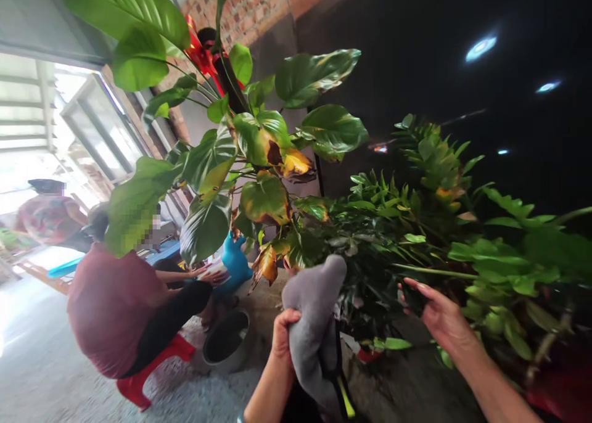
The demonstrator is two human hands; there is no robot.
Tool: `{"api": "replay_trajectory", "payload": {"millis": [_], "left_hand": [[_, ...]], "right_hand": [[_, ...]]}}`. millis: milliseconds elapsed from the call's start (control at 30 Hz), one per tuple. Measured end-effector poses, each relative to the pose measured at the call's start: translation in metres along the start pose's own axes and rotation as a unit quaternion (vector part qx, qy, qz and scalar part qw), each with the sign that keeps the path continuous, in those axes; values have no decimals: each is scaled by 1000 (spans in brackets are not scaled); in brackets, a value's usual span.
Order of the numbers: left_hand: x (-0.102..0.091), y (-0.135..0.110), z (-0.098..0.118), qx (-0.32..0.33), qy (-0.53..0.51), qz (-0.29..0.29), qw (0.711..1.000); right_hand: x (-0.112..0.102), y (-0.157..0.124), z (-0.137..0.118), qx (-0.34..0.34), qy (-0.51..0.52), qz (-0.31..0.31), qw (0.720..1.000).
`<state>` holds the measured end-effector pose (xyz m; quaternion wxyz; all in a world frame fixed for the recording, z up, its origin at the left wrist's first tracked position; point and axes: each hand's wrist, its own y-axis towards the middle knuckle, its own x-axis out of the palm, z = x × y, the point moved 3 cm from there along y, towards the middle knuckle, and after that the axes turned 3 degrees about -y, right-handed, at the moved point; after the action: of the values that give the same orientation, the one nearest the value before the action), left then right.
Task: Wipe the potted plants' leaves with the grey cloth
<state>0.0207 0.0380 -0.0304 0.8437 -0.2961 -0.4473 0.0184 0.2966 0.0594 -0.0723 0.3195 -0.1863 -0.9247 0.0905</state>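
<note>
My left hand (284, 333) is closed around a soft grey plush thing (314, 324), rounded at the top, with a dark edge and a yellow-green strip low down. Its exact kind is not clear. Over on the right, my right hand (444, 321) has its fingers bent around a dark green leaf (414, 298), part of it hidden by the fingers. Low leafy plants (370, 250) grow close to both hands. Just beyond the plush thing rises a tall potted plant (266, 195) with large leaves, several of them yellow and brown.
At left a person in a dull red shirt (108, 312) sits on a red plastic stool (155, 367), hands near a blue object (237, 262). A grey bucket (226, 343) stands on the concrete floor. Another person (46, 210) is farther back. A glossy dark panel (416, 59) stands behind the plants.
</note>
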Motion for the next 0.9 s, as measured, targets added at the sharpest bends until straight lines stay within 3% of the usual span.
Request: {"api": "replay_trajectory", "payload": {"millis": [133,233,333,400,467,567,667,733,800,900], "left_hand": [[59,1,27,119,29,-36,992],[87,17,21,154,97,-13,983],[72,27,-11,88,196,8,977],[54,23,-33,13,253,-29,967],[49,12,-44,-37,275,-91,956],[76,-1,-33,-12,256,-147,955],[118,5,-14,73,216,-155,961],[131,16,-11,122,212,-142,959],[124,27,-19,122,256,-116,952],[87,29,-40,56,359,-110,925]], "right_hand": [[5,-4,-3,0,5,-28,1000],[10,-6,-4,-13,16,-49,999],[7,-5,-2,1,3,-54,999],[2,-3,0,20,-10,-49,999],[-3,0,2,29,-6,-43,999],[-9,4,4,23,9,-23,999],[-7,3,5,29,15,-24,999],[-3,2,5,42,22,-42,998],[0,1,5,56,28,-56,996],[-1,3,6,64,16,-53,996]]}}
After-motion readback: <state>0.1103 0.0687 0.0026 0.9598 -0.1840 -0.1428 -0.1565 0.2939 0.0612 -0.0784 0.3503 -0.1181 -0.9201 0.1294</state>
